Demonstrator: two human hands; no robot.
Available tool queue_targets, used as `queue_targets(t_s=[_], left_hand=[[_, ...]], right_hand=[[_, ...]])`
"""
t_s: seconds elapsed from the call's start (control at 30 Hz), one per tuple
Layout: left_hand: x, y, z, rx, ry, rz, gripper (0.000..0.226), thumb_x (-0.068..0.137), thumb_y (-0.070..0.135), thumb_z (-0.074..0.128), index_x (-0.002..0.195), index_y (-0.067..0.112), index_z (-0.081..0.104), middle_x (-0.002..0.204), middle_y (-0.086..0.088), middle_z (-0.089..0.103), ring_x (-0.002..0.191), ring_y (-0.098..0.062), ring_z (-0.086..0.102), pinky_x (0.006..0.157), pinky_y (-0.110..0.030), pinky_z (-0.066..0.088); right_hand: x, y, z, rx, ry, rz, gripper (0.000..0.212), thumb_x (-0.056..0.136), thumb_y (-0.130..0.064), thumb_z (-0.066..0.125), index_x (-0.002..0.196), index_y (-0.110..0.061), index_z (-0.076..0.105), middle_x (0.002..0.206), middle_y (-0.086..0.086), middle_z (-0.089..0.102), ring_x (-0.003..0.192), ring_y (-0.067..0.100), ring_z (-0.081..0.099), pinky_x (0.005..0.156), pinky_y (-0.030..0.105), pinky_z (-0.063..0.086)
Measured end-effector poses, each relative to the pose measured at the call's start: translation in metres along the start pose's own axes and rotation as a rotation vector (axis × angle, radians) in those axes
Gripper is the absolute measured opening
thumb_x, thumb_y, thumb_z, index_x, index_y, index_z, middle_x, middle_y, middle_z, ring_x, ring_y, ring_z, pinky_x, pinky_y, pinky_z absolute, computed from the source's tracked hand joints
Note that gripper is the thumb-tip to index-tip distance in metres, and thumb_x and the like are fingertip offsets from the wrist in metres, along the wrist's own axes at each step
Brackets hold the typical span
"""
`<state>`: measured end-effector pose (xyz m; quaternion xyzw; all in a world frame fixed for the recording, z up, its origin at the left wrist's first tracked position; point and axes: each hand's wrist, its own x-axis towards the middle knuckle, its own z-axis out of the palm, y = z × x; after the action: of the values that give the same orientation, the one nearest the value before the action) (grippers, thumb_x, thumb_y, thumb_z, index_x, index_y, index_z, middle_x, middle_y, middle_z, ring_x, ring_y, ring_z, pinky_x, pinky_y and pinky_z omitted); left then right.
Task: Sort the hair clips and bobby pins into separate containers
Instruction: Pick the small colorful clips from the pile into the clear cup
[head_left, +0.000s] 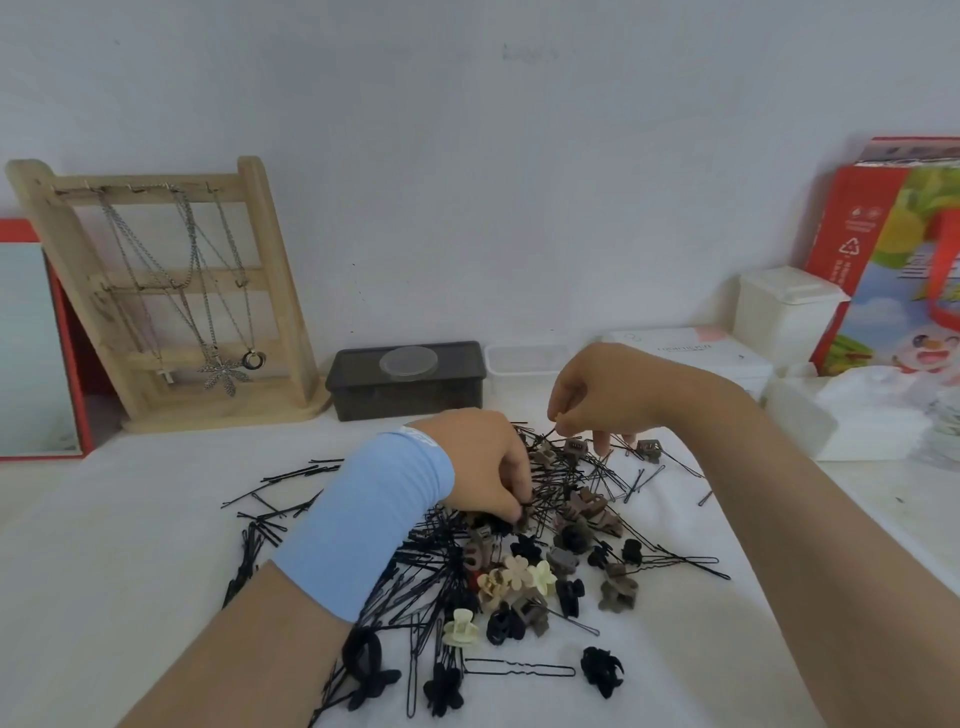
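Black claw clip (601, 671) nearest; dark container (408, 383) and clear container (527, 359) behind pile

The light was soft, even and fairly bright, with a cool bluish cast over the wall (467, 156) and the white table (104, 519). Shadows were faint, only a slight darkening under the pile of pins (415, 561). No hard glare showed, though the white boxes (789, 312) at right looked nearly washed out. Wide-angle distortion bent the stand (156, 291) and the red carton (883, 249) outward at the edges. Fine detail was soft and smeared throughout, and print on the carton was unreadable.
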<state>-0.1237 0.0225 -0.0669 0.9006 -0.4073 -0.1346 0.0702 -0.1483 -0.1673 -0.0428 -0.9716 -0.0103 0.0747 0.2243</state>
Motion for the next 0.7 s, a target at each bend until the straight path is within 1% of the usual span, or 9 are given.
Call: queue_targets(t_s=[0.13,0.23,0.33,0.4,0.47,0.53,0.6,0.63,0.7], left_hand=[[-0.005,-0.005,-0.007,-0.014,-0.011,-0.036,0.021,0.082,0.026,0.072,0.098,0.039,0.071,0.095,0.022,0.062,0.092,-0.005,0.059,0.078,-0.022,0.046],[-0.004,-0.001,-0.004,-0.014,-0.021,-0.026,0.019,0.08,0.037,0.075,0.098,0.038,0.073,0.095,0.021,0.062,0.091,-0.005,0.06,0.079,-0.023,0.047],[0.0,0.001,0.003,0.012,-0.02,-0.01,0.02,0.076,0.045,0.078,0.095,0.037,0.076,0.089,0.021,0.061,0.086,-0.004,0.061,0.077,-0.024,0.05],[0.001,0.0,0.003,0.004,-0.013,-0.001,0.017,0.078,0.041,0.077,0.095,0.036,0.077,0.085,0.021,0.062,0.083,-0.002,0.061,0.074,-0.021,0.048],[-0.001,-0.002,-0.001,-0.036,-0.005,-0.01,0.015,0.08,0.035,0.076,0.095,0.035,0.076,0.08,0.021,0.063,0.081,-0.001,0.062,0.077,-0.022,0.05],[-0.005,-0.007,-0.006,-0.081,0.018,-0.031,0.011,0.08,0.031,0.075,0.091,0.034,0.073,0.077,0.021,0.065,0.075,0.0,0.064,0.077,-0.023,0.053],[-0.008,-0.011,-0.011,-0.107,0.059,-0.048,0.005,0.08,0.032,0.075,0.085,0.034,0.072,0.077,0.02,0.068,0.072,0.0,0.066,0.078,-0.027,0.057],[-0.009,-0.013,-0.013,-0.109,0.077,-0.052,0.004,0.081,0.031,0.074,0.083,0.033,0.072,0.077,0.02,0.068,0.074,-0.001,0.066,0.078,-0.029,0.057],[-0.009,-0.015,-0.014,-0.085,0.1,-0.055,0.004,0.082,0.03,0.073,0.08,0.033,0.071,0.079,0.02,0.065,0.076,0.0,0.063,0.074,-0.026,0.054]], right_hand=[[-0.002,-0.005,0.0,0.001,-0.029,-0.017,0.028,0.083,-0.009,0.057,0.093,-0.029,0.073,0.082,0.0,0.075,0.055,0.013,0.068,0.044,0.021,0.046],[-0.003,-0.011,0.0,-0.05,-0.02,-0.02,0.028,0.085,-0.011,0.051,0.085,-0.028,0.074,0.083,0.004,0.075,0.052,0.015,0.062,0.046,0.02,0.045],[-0.004,-0.016,0.001,-0.058,-0.026,-0.023,0.018,0.088,-0.016,0.055,0.086,-0.018,0.073,0.081,0.001,0.075,0.046,0.012,0.058,0.059,0.027,0.052],[-0.005,-0.02,0.003,-0.071,-0.047,-0.033,0.016,0.087,-0.019,0.058,0.081,-0.017,0.072,0.076,0.004,0.072,0.051,0.013,0.055,0.058,0.027,0.048],[-0.007,-0.025,0.007,-0.122,-0.131,-0.021,0.018,0.085,-0.022,0.058,0.075,-0.022,0.073,0.065,0.001,0.061,0.055,0.015,0.05,0.057,0.026,0.044],[-0.009,-0.031,0.014,-0.196,-0.275,0.04,0.013,0.082,-0.032,0.065,0.083,-0.024,0.075,0.06,-0.003,0.052,0.053,0.015,0.048,0.056,0.025,0.045],[-0.008,-0.028,0.021,-0.296,-0.35,0.061,0.026,0.075,-0.043,0.073,0.091,-0.024,0.076,0.064,-0.004,0.059,0.059,0.017,0.056,0.061,0.026,0.05],[-0.006,-0.024,0.023,-0.342,-0.342,0.064,0.03,0.071,-0.045,0.075,0.092,-0.024,0.077,0.07,-0.007,0.065,0.066,0.016,0.06,0.065,0.027,0.052],[-0.007,-0.017,0.019,-0.409,-0.288,0.06,0.028,0.071,-0.04,0.079,0.094,-0.023,0.078,0.081,-0.011,0.07,0.078,0.012,0.066,0.072,0.029,0.057]])
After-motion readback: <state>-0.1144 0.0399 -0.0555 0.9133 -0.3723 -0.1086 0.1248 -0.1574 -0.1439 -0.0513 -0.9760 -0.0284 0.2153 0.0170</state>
